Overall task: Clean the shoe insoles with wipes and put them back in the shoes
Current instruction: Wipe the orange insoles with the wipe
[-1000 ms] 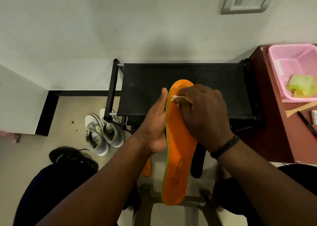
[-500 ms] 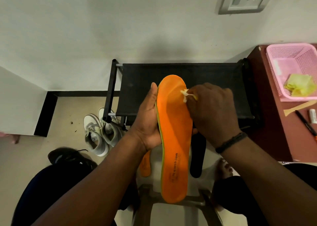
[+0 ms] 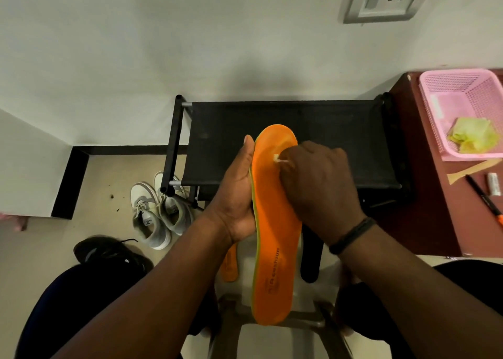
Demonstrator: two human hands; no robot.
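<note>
I see the black fabric-topped rack [image 3: 294, 140] far against the wall, a flat matte shelf on metal tubes, and a dark red table [image 3: 424, 195] to its right carrying a pink mesh basket [image 3: 435, 108] with crumpled yellow-green wipes [image 3: 472, 135] inside, likely kept there within reach. On the floor to the left stand white sneakers [image 3: 158, 211] and, nearer, a black shoe [image 3: 109, 252], presumably waiting for their insoles.

The orange insole [image 3: 275, 222] is upright in the middle of the view, toe far, heel near, a long smooth foam shape with a thin green edge and printed lettering near the heel. My left hand [image 3: 236, 195] cups its left edge, thumb laid along the rim and palm at the side, which I judge braces it against rubbing pressure. My right hand [image 3: 321, 187] has its fingers curled, pinching a small pale wipe [image 3: 280, 159] against the toe area, so I read this as the wiping step. A second orange insole [image 3: 230, 266] and a black insole [image 3: 310, 258] lie beneath, on a pale surface.
</note>
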